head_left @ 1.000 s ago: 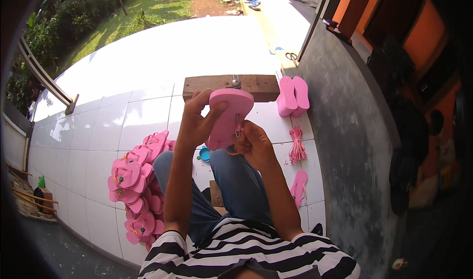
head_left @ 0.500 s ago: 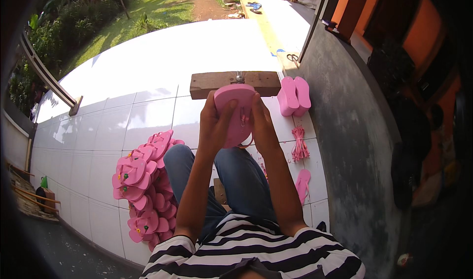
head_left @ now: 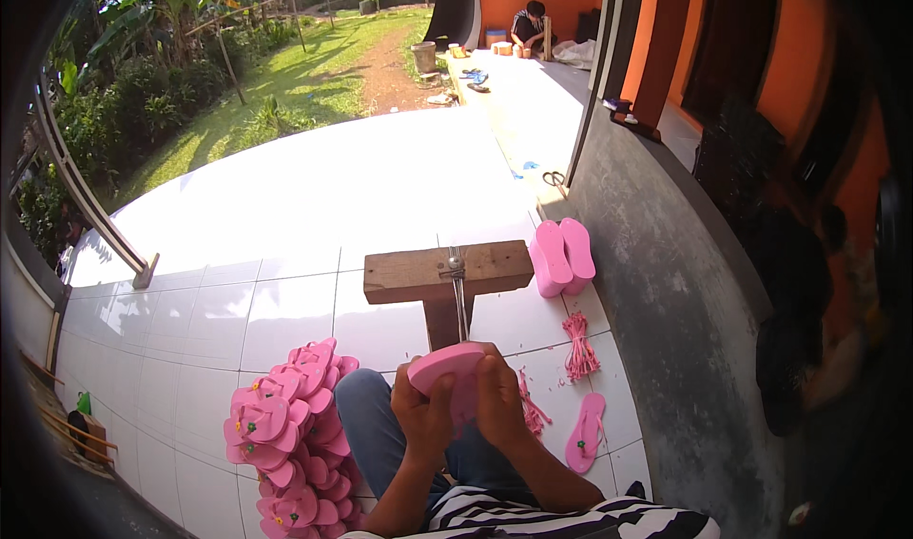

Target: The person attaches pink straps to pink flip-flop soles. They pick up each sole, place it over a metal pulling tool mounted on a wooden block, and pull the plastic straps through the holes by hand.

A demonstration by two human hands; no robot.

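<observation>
Both my hands grip one pink flip-flop sole (head_left: 445,368) over my lap, its far end tilted up. My left hand (head_left: 425,417) closes on its left side, thumb across the face; my right hand (head_left: 498,404) holds the right side. Beyond the sole, a thin metal rod (head_left: 463,313) runs from a fitting on a wooden crossbeam (head_left: 399,276) down to the sole's far edge. Whether the rod is hooked into the sole is hidden. The sole's near part is partly covered by my fingers.
Left of my knee lies a heap of pink flip-flops (head_left: 262,425). To the right are pink soles (head_left: 561,258) standing in stacks, a bundle of pink straps (head_left: 579,349) and a single flip-flop (head_left: 586,434) beside a grey wall (head_left: 656,282). Scissors (head_left: 553,178) lie farther off; another person (head_left: 530,27) sits far away.
My hands have drawn the sole toward my lap, away from the crossbeam, and the metal rod now shows between them. The view has tilted up, bringing the far person into fuller sight.
</observation>
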